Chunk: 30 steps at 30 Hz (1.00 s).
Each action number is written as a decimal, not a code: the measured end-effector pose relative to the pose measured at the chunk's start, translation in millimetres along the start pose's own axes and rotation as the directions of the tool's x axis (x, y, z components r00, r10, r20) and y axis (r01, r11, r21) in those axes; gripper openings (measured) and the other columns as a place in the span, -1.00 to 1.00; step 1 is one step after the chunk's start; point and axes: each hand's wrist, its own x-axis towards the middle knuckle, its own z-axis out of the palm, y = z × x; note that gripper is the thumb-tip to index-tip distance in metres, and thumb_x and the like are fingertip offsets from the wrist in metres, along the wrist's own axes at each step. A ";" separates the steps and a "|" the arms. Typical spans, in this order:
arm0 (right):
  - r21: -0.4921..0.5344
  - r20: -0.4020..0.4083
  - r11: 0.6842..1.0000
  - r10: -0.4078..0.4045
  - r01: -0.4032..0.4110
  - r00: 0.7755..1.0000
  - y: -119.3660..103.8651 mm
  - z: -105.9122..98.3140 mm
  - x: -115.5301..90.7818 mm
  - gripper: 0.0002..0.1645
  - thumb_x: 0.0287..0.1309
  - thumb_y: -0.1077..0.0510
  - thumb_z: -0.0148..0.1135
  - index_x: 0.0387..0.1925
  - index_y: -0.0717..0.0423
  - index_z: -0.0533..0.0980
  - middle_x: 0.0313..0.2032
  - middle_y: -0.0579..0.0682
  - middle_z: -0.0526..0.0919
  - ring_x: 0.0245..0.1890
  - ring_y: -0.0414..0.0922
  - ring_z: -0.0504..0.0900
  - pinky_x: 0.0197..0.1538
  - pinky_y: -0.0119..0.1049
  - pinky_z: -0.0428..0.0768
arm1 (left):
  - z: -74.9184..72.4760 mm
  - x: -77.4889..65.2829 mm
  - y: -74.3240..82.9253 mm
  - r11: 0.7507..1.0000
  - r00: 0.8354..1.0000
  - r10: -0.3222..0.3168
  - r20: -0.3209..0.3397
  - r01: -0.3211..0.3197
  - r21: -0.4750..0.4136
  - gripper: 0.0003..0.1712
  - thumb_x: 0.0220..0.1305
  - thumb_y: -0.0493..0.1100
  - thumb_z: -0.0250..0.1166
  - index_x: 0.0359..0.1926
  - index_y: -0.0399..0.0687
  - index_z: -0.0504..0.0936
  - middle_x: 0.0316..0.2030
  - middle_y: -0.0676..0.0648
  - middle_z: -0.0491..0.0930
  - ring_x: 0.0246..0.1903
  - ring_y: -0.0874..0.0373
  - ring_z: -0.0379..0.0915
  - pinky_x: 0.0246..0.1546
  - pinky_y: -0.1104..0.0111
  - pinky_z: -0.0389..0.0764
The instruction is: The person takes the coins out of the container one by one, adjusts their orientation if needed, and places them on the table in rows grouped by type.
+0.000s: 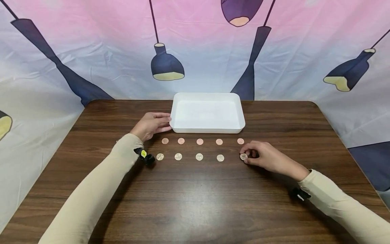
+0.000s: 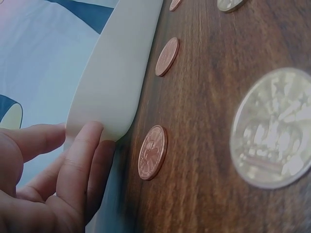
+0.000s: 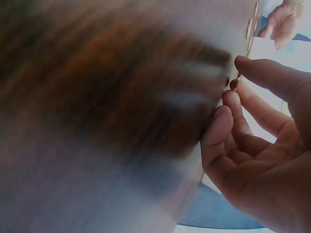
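A white rectangular tray (image 1: 207, 130) stands at the back of the table. My left hand (image 1: 151, 124) touches the tray's left front corner with its fingers fairly straight; in the left wrist view, the fingertips (image 2: 92, 131) rest against the tray's outer wall (image 2: 114, 63). In front of the tray lies a row of copper coins (image 1: 199, 141), and nearer to me a row of pale gold coins (image 1: 199, 157). At that nearer row's right end my right hand (image 1: 262, 156) pinches a pale gold coin (image 1: 243, 157) by its edges between thumb and fingers.
The brown wooden table (image 1: 195, 203) reaches back to a hanging cloth (image 1: 122, 67) printed with lamps. A black wrist camera (image 1: 147, 158) on the left arm hangs close to the leftmost gold coin (image 1: 159, 157).
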 end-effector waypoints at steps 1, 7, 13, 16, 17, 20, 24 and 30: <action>0.000 -0.003 1.000 0.000 0.000 1.000 0.2 0.0 -0.6 -0.73 0.16 0.37 0.50 -0.13 0.06 0.70 -0.34 -0.21 0.59 -0.30 -0.24 0.54 -0.24 -0.36 0.56 | 0.4 0.0 -0.1 1.000 1.000 -0.001 0.000 0.001 -0.001 -0.40 0.56 -0.30 0.23 0.52 -0.32 0.36 0.40 -0.32 0.40 0.03 0.10 0.66 0.12 0.38 0.71; -0.012 -0.028 1.000 -0.021 0.020 0.999 2.1 0.4 -3.5 -0.72 0.16 0.37 0.49 -0.10 0.09 0.69 -0.30 -0.17 0.60 -0.28 -0.23 0.54 -0.23 -0.34 0.56 | 3.2 0.4 -0.9 1.000 1.000 0.009 0.001 -0.009 -0.013 -0.41 0.57 -0.30 0.22 0.52 -0.33 0.36 0.40 -0.31 0.40 0.03 0.11 0.65 0.11 0.39 0.71; -0.020 -0.040 1.000 -0.024 0.023 0.999 5.6 0.5 -5.8 -0.71 0.15 0.40 0.49 -0.13 0.08 0.68 -0.31 -0.17 0.59 -0.29 -0.26 0.52 -0.23 -0.35 0.55 | 6.7 -0.3 -2.8 0.999 0.999 0.027 0.022 -0.027 -0.023 -0.42 0.58 -0.31 0.20 0.52 -0.36 0.34 0.36 -0.29 0.40 -0.07 0.19 0.65 0.11 0.39 0.71; -0.028 -0.033 0.999 -0.017 0.016 0.999 6.3 0.0 -7.0 -0.70 0.14 0.41 0.48 -0.13 0.07 0.67 -0.31 -0.18 0.58 -0.28 -0.26 0.52 -0.22 -0.35 0.56 | 8.2 -0.5 -4.0 0.999 0.999 0.026 0.018 -0.026 -0.026 -0.42 0.58 -0.31 0.20 0.52 -0.36 0.35 0.35 -0.28 0.41 -0.10 0.21 0.66 0.10 0.39 0.71; -0.029 -0.031 0.999 -0.016 0.015 0.999 6.4 -0.2 -7.2 -0.71 0.15 0.40 0.48 -0.13 0.06 0.67 -0.31 -0.18 0.58 -0.28 -0.25 0.52 -0.22 -0.35 0.56 | 8.4 -0.5 -4.3 0.999 1.000 0.025 0.016 -0.025 -0.026 -0.42 0.58 -0.31 0.20 0.52 -0.35 0.35 0.35 -0.28 0.41 -0.10 0.22 0.66 0.10 0.39 0.71; -0.027 -0.026 1.000 -0.016 0.016 1.000 6.5 -0.9 -7.7 -0.73 0.17 0.37 0.48 -0.13 0.06 0.67 -0.31 -0.19 0.58 -0.28 -0.25 0.53 -0.23 -0.35 0.56 | 9.0 -0.1 -5.1 0.999 0.999 0.029 0.017 -0.029 -0.021 -0.42 0.58 -0.30 0.21 0.51 -0.36 0.35 0.35 -0.29 0.41 -0.11 0.22 0.66 0.11 0.39 0.71; -0.022 -0.052 1.000 -0.012 0.011 0.999 5.4 -3.5 -6.6 -0.81 0.26 0.29 0.48 -0.12 0.06 0.68 -0.31 -0.21 0.61 -0.31 -0.28 0.53 -0.25 -0.34 0.56 | 10.6 -2.2 -5.1 0.997 0.998 0.069 0.013 -0.069 0.036 -0.45 0.58 -0.28 0.21 0.48 -0.39 0.38 0.31 -0.31 0.43 -0.12 0.20 0.67 0.08 0.36 0.74; -0.029 -0.215 0.999 0.008 -0.014 0.977 2.3 -14.8 0.6 -0.84 0.37 0.25 0.41 -0.05 0.11 0.70 -0.27 -0.15 0.68 -0.27 -0.23 0.59 -0.19 -0.31 0.61 | 15.0 -12.4 -4.9 0.937 0.972 0.231 -0.038 -0.212 0.277 -0.54 0.61 -0.16 0.20 0.34 -0.37 0.54 0.26 -0.32 0.50 0.00 -0.01 0.64 0.06 0.24 0.78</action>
